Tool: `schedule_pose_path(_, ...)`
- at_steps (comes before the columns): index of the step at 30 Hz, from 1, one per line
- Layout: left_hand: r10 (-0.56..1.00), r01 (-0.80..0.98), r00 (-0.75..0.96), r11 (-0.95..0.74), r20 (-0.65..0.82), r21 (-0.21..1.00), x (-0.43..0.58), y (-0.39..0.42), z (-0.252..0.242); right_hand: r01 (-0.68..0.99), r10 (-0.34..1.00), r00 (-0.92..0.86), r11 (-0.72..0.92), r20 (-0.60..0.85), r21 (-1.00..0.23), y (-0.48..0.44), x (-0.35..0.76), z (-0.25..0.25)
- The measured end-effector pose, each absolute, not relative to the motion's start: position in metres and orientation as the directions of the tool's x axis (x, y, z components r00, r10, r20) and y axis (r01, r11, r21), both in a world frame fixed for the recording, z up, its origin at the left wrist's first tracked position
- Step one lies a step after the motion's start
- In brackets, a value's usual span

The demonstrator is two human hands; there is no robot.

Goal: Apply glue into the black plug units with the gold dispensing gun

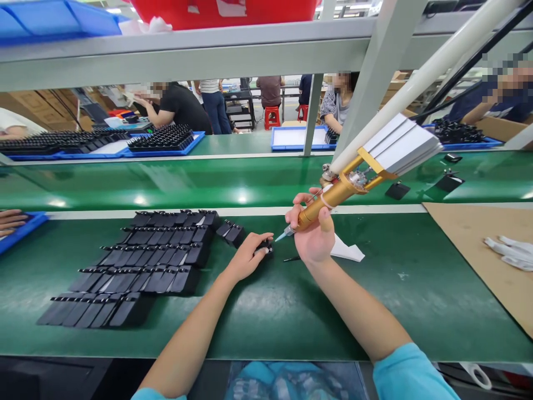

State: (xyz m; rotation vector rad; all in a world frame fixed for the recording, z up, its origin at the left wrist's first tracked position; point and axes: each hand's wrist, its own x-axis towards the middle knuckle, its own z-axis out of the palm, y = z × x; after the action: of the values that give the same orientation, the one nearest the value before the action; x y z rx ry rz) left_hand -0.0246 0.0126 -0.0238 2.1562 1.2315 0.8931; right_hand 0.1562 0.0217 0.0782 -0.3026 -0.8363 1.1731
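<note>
My left hand (249, 256) is closed on a small black plastic part (266, 248) at the middle of the green bench, its fingers hiding most of it. In my right hand (315, 236) I grip a gold-coloured glue dispensing gun (331, 201). The gun tilts down to the left, and its pale blue nozzle tip (282, 235) is close beside the black part; whether they touch I cannot tell. A white cylinder block (402, 145) forms its upper end. To the left of my left hand lie two or so loose black parts (231, 232) and rows of black housings (160, 253).
A white paper (348, 250) and a thin black tool (291, 259) lie by my right hand. Cardboard with white gloves (510, 251) is at the right. Behind runs a green conveyor (200, 180). A white pole (425, 78) slants overhead. Another person's hand (11, 221) rests at the left edge.
</note>
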Motion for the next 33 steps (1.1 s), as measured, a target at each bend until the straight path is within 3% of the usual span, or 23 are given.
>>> schedule_pose_path(5,0.842,0.646,0.409,-0.539,0.352,0.54,-0.027,0.005,-0.015,-0.7,0.894,0.131,0.39,0.429,-0.599,0.021,0.156,0.079)
schedule_pose_path(8,0.847,0.678,0.39,-0.529,0.361,0.511,-0.025,0.002,-0.017,-0.714,0.889,0.12,0.387,0.443,-0.584,0.022,0.156,0.078)
schedule_pose_path(20,0.932,0.699,0.311,-0.358,0.187,0.62,-0.018,0.005,-0.018,-0.69,0.896,0.133,0.391,0.424,-0.609,0.023,0.157,0.078)
schedule_pose_path(28,0.938,0.577,0.24,-0.345,0.25,0.74,-0.014,0.006,-0.026,-0.709,0.89,0.127,0.391,0.439,-0.587,0.023,0.157,0.078)
schedule_pose_path(33,0.939,0.561,0.201,-0.343,0.277,0.754,-0.011,0.007,-0.029,-0.71,0.891,0.118,0.385,0.439,-0.59,0.023,0.157,0.077)
